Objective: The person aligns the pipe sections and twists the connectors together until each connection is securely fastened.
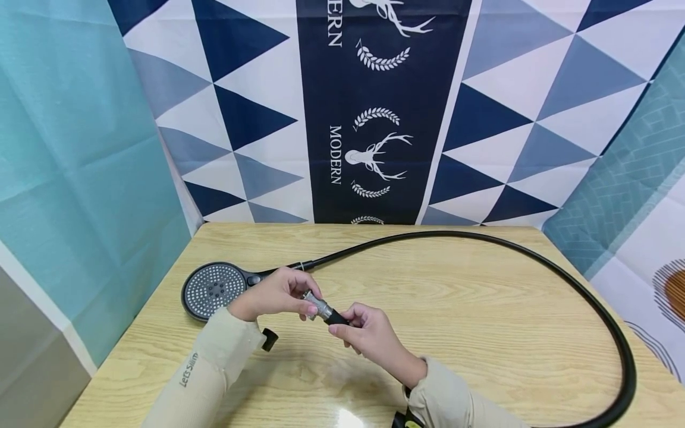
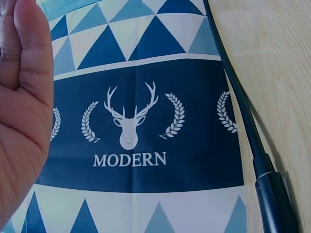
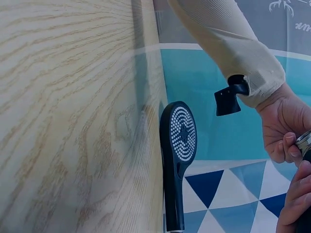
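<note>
My left hand [image 1: 280, 292] pinches a silver metal fitting [image 1: 319, 304] between thumb and fingers. From the fitting's lower end runs a black tube end [image 1: 337, 319], gripped by my right hand [image 1: 369, 333]. Fitting and tube are joined in line, held over the table. Beyond my left hand lies a black shower head [image 1: 214, 290], its round nozzle face up. My left forearm partly covers its edge. A black hose [image 1: 465, 234] leaves its handle and loops around the right side. In the right wrist view the metal fitting [image 3: 304, 144] sits at the right edge between both hands.
The light wood table [image 1: 455, 297] reaches back to a patterned cloth [image 1: 257, 119] hanging behind it. A teal cloth [image 1: 80, 166] hangs at the left. Along the right table edge the hose curves toward the front. A small black mount [image 1: 270, 339] sticks out from my left cuff.
</note>
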### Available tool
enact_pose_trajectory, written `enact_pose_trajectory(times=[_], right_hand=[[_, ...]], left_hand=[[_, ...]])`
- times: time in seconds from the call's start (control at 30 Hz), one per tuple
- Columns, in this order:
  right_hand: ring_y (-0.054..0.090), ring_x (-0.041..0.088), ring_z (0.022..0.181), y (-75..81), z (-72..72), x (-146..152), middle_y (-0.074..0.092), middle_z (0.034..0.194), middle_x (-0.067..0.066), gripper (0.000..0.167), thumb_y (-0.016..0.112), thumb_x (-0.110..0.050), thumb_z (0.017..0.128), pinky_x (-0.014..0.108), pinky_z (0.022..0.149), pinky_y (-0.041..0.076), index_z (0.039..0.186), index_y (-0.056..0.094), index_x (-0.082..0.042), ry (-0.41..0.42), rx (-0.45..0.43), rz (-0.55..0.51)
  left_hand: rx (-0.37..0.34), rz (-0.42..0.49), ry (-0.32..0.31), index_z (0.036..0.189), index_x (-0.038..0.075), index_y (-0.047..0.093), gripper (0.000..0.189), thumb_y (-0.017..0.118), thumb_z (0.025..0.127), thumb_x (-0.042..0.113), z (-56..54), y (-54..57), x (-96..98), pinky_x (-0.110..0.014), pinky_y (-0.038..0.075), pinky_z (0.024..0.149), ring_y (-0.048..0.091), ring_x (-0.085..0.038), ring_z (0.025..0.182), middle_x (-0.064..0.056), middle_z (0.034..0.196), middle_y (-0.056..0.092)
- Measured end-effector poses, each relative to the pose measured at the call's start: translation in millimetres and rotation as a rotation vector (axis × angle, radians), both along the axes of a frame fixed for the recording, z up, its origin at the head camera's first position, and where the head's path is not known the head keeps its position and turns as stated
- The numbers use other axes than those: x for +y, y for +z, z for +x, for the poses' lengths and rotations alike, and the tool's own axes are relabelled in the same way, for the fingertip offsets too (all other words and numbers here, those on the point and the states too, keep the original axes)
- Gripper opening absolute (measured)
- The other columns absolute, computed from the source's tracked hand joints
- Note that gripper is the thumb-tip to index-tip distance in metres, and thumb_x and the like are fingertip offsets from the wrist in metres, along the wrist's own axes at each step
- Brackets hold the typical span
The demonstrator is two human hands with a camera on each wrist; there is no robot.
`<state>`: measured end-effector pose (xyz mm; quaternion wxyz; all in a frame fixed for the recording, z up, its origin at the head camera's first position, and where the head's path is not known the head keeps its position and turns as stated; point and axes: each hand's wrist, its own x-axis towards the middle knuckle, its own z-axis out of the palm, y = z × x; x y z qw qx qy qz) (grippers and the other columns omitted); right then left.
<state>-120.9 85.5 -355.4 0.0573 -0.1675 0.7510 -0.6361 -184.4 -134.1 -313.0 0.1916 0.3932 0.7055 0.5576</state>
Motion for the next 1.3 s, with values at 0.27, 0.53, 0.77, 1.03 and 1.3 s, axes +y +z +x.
enact_pose_trajectory(times=[0.27,0.53,0.77,1.03,1.3], right_hand=[[0.041,0.005,0.043,3.0,0.0,2.9,0.054,0.058,0.001,0.018,0.069,-0.006,0.086,0.017,0.04,0.032,0.086,0.06,0.009,0.015,0.026,0.023],[0.04,0.004,0.042,9.7,-7.7,-1.1,0.052,0.056,-0.001,0.017,0.067,-0.008,0.088,0.018,0.04,0.031,0.085,0.061,0.007,0.057,0.063,0.05],[0.039,0.004,0.042,9.3,-5.7,0.6,0.05,0.056,-0.002,0.016,0.064,-0.007,0.09,0.018,0.039,0.031,0.085,0.06,0.008,0.059,0.059,0.056],[0.038,0.003,0.042,5.7,-2.3,-5.7,0.048,0.055,-0.001,0.025,0.052,-0.007,0.095,0.018,0.039,0.03,0.081,0.055,0.013,0.139,0.036,0.01],[0.036,0.007,0.045,4.6,2.1,-3.7,0.045,0.056,0.001,0.027,0.045,-0.015,0.1,0.018,0.042,0.028,0.114,0.046,0.009,0.115,-0.065,0.04]], left_hand=[[0.01,0.006,-0.009,0.095,-0.017,0.058,0.024,0.069,0.086,0.003,-1.6,-0.5,1.5,-0.027,0.053,0.057,0.061,-0.007,0.062,-0.025,0.08,0.064],[0.002,0.012,0.015,0.094,-0.016,0.059,0.026,0.071,0.086,0.006,-3.7,6.2,-7.3,-0.026,0.052,0.059,0.062,-0.008,0.065,-0.014,0.081,0.067],[-0.006,0.032,-0.007,0.094,-0.015,0.059,0.025,0.071,0.086,0.006,-5.3,2.9,-4.2,-0.024,0.051,0.059,0.062,-0.008,0.065,-0.002,0.08,0.068],[0.02,0.024,-0.023,0.093,-0.014,0.06,0.023,0.071,0.086,0.004,-1.4,2.4,-9.2,-0.024,0.05,0.056,0.061,-0.007,0.064,-0.005,0.079,0.068],[0.008,0.062,-0.051,0.094,-0.015,0.058,0.034,0.072,0.087,0.015,-3.5,-2.2,-1.3,-0.028,0.053,0.059,0.062,-0.008,0.064,-0.013,0.081,0.067]])
